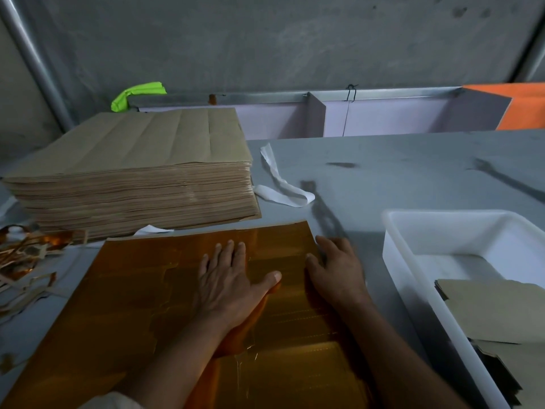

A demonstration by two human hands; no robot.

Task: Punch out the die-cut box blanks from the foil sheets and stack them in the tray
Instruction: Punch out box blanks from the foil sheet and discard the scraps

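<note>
Flat: left hand [228, 278] pressing foil sheet [132, 290]; right hand [339, 270] at edge.

No writing, label, brand, number or sign can be read anywhere: the foil sheet [132, 290], the brown paper stack [132, 149], the white tray [395, 249] and the table [383, 160] all show plain surfaces.

left hand [230, 278] flat on foil sheet [132, 290] | right hand [339, 270] at its right edge

The tray [442, 231] and its blanks [495, 308] run off the right edge.
</note>
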